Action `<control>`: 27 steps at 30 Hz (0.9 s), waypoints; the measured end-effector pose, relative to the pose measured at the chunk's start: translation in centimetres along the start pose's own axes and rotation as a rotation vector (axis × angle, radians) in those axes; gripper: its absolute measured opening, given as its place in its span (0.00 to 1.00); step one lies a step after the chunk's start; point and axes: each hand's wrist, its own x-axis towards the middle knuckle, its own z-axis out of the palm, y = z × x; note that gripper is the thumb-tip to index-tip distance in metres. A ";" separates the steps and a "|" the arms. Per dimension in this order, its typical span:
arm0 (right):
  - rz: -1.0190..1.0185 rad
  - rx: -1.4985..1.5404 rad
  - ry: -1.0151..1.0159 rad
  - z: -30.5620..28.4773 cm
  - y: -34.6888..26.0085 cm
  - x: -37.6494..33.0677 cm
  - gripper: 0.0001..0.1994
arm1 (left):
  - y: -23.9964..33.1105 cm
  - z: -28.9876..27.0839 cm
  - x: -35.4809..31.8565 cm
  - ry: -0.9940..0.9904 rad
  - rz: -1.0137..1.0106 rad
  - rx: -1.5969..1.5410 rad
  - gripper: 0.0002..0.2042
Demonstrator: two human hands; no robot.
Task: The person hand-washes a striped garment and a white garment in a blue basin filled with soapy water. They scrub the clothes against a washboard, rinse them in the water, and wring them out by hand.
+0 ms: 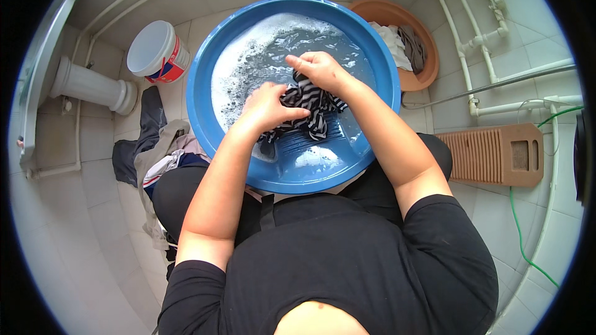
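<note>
A big round blue washtub (197, 96) in front of me holds water with white suds along its left and far side. Black-and-white striped cloth (314, 115) hangs bunched between my hands, over the ribbed washboard slope (316, 142) at the tub's near side. My left hand (268, 108) grips the cloth's left part, thumb stretched across it toward the right. Higher and to the right, my right hand (320, 73) has the upper end of the cloth in its closed fingers. Some of the fingertips are hidden behind the hands and the fabric.
A white bucket (151, 49) stands left of the tub, near a white pedestal (93, 85). Clothes (164, 149) lie heaped by my left knee. An orange-brown basin (428, 43) with garments sits at the far right. A brown washboard (490, 155) and green hose (521, 245) are right.
</note>
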 end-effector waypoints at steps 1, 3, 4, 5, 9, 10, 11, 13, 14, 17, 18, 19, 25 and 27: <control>0.009 0.123 -0.157 0.0 -2.1 -0.9 0.19 | 0.3 -0.4 -0.4 0.040 0.006 -0.127 0.29; -0.096 0.178 -0.245 -0.1 -3.0 -1.3 0.17 | 0.5 -0.2 -0.5 0.141 0.087 -0.330 0.21; -0.154 0.206 -0.267 -0.6 -2.9 -1.3 0.17 | 0.2 -0.3 -0.4 0.068 0.113 -0.573 0.19; -0.210 0.249 -0.245 -0.8 -2.8 -1.3 0.17 | -0.4 -0.6 -0.4 -0.008 0.139 -0.815 0.18; -0.310 0.163 -0.279 -0.4 0.5 -0.8 0.29 | -1.3 -2.7 -1.3 -0.012 0.260 -1.745 0.14; -0.382 -0.233 -0.195 -0.2 1.4 -0.7 0.28 | -1.8 -3.2 -1.6 -0.040 0.307 -1.953 0.16; -0.303 -0.288 -0.214 -0.4 2.1 -0.7 0.26 | -2.4 -3.5 -1.6 0.013 0.341 -2.076 0.17; -0.083 -0.004 -0.292 -0.7 3.6 0.0 0.17 | -3.4 -4.1 -1.5 0.187 0.303 -2.236 0.18; -0.095 0.225 -0.264 -0.9 4.4 0.1 0.13 | -3.4 -4.3 -1.2 0.242 0.249 -2.252 0.18; 0.181 0.820 -0.176 -1.9 3.5 0.2 0.14 | -5.3 -2.7 0.4 0.155 0.133 -2.295 0.19; 0.244 0.943 -0.186 -2.2 2.8 0.1 0.15 | -5.0 -1.8 0.3 0.014 0.114 -2.328 0.19; 0.302 0.932 -0.068 -2.5 3.8 0.6 0.16 | -5.9 0.3 1.1 -0.065 -0.026 -2.362 0.20; 0.523 -0.154 0.228 -2.0 17.2 3.8 0.33 | -2.7 6.2 3.4 -0.016 -0.543 -2.049 0.12; 0.693 -0.161 0.120 -2.0 11.6 2.3 0.34 | -4.8 7.1 3.4 0.087 -0.565 -2.036 0.13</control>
